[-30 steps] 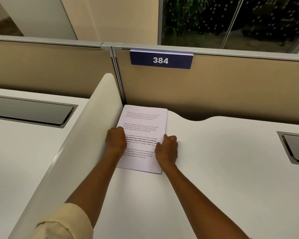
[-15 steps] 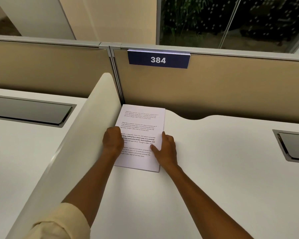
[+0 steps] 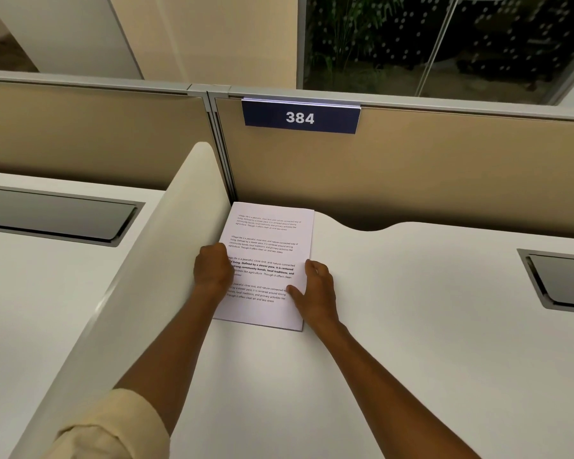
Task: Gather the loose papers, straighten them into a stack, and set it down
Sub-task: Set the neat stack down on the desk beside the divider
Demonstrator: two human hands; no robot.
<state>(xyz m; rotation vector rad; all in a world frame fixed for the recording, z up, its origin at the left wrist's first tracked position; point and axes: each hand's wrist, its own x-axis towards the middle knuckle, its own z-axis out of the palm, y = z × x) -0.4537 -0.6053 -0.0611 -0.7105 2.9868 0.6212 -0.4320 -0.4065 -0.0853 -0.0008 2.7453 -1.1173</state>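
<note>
A neat stack of printed white papers (image 3: 272,233) lies flat on the white desk (image 3: 411,342), tucked into the corner by the side divider. My left hand (image 3: 212,270) is curled closed at the stack's left edge, its fingertips hidden. My right hand (image 3: 317,289) holds the right edge, thumb lying on the top sheet and fingers curled down along the side. The stack's edges look even.
A white side divider (image 3: 140,276) rises just left of the stack. A tan back partition (image 3: 411,167) with a blue "384" label (image 3: 300,117) stands behind it. Dark cable hatches sit in the desk at the right (image 3: 564,279) and on the neighbouring desk at the left (image 3: 53,215).
My right hand has unrolled from a fist on the sheet; it has shifted to the right edge with the thumb spread on top. The left hand and stack have barely moved.
</note>
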